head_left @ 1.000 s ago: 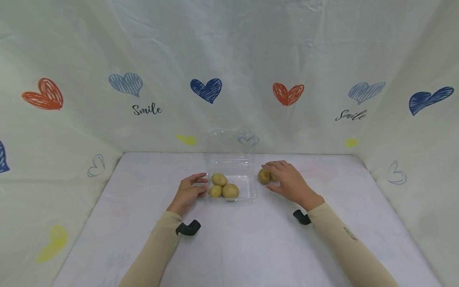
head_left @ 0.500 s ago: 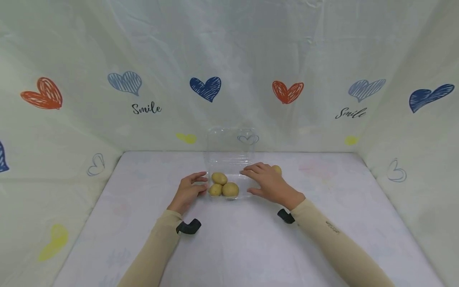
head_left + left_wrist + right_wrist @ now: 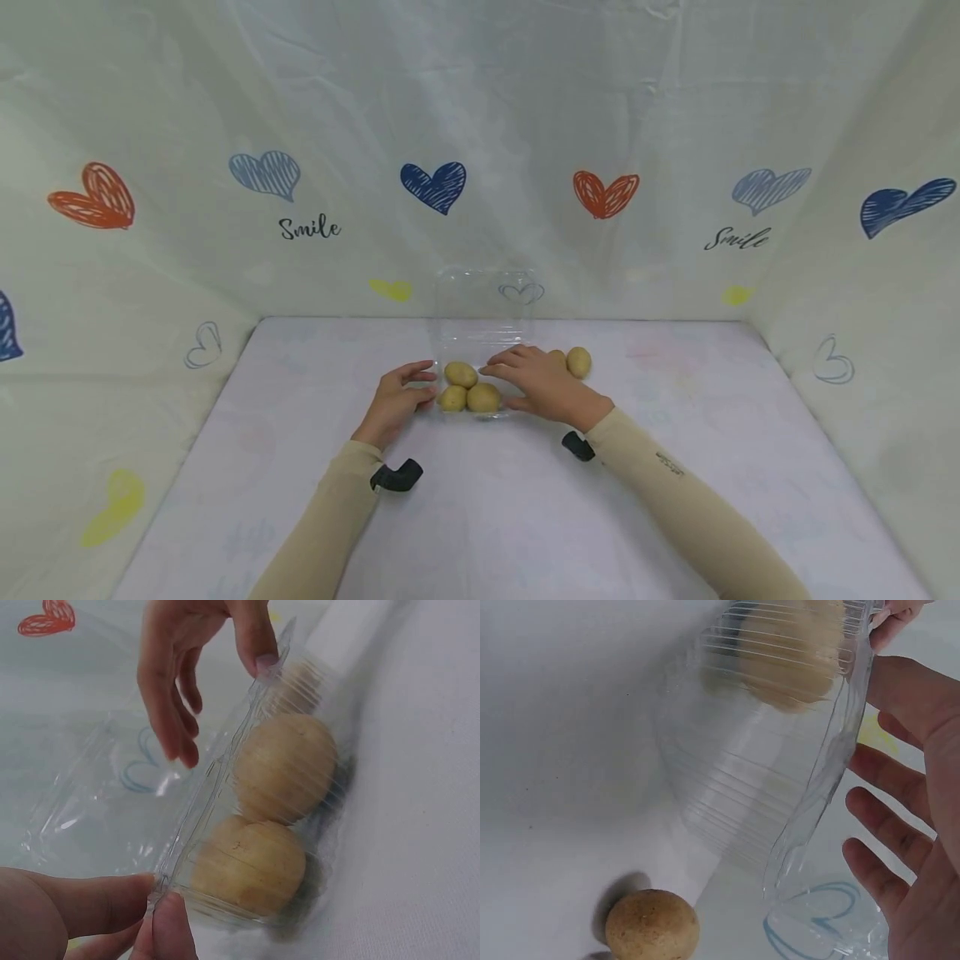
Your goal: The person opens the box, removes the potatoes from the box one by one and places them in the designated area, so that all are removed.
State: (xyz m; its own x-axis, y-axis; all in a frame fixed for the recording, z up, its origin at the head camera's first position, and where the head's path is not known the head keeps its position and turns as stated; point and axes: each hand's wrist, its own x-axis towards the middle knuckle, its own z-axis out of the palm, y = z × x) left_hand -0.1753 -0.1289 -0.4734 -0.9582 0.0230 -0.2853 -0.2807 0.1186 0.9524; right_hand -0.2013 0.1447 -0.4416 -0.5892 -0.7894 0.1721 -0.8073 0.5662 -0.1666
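A clear plastic clamshell container stands on the table with its lid raised at the back. Three potatoes are grouped in its left part. At the left corner, the thumb and index finger of my left hand pinch the container's rim, seen closely in the left wrist view. My right hand hovers over the container's right part, its thumb at the front rim. Its fingers are spread and loosely bent, with nothing between them in the right wrist view. Beneath it, the tray's right part shows bare ribbed plastic.
Two more potatoes lie on the white table just right of the container: one in full view, the other partly behind my right hand. A pale curtain printed with hearts rises along the table's back edge and both sides.
My right hand has moved left from the two loose potatoes to over the container. Those potatoes stay on the table, and the left hand keeps its place at the container's left corner.
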